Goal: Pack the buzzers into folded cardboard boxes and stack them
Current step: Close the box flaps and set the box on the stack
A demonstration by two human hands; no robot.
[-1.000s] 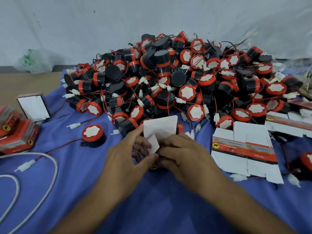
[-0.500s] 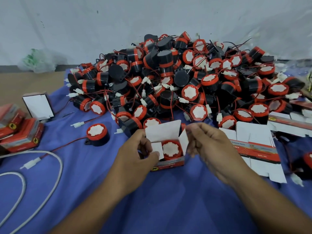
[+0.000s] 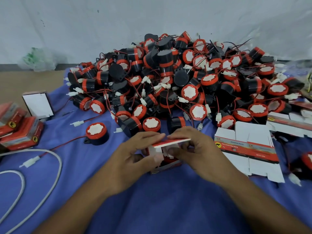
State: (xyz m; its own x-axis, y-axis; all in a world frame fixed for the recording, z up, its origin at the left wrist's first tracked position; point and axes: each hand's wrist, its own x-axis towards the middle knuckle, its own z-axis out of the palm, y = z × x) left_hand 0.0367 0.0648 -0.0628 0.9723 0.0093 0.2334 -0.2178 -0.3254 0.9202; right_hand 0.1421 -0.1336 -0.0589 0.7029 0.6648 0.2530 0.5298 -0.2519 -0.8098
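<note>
Right, the box [image 3: 166,164] I am watching sits a little back from the middle of the surface's near edge, held between both hands. Its lid flap [image 3: 172,142] is tipped over, roughly level above the opening and not yet tucked in. The left hand [image 3: 133,154] grips the box's left side, thumb pressing a white side flap and forefinger lying along the lid. The right hand [image 3: 194,149] pinches the lid from the other side, fingers curled on top and thumb beneath. What is inside I cannot tell; the flaps hide it. I judge the card thin and light, stiff only along its creases and easy to crush, so I would hold it by the side walls and steer the lid by its free edge. Just behind it, the pile of buzzers [image 3: 168,81] fills the far middle and the far right, wires tangled; they look hard and compact, likely to snag on each other. One loose buzzer [image 3: 96,133] stands apart to the left. Flat box blanks [image 3: 244,147] lie near the right edge and packed boxes [image 3: 22,132] are stacked at the left edge, with an open white box [image 3: 38,103] behind them. A white cable [image 3: 50,166] loops across the near left corner. The blue cloth [image 3: 152,200] covering everything looks soft and slightly rumpled. Beyond hangs a white sheet [image 3: 152,17], a green plastic bag [image 3: 38,59] at its foot.
</note>
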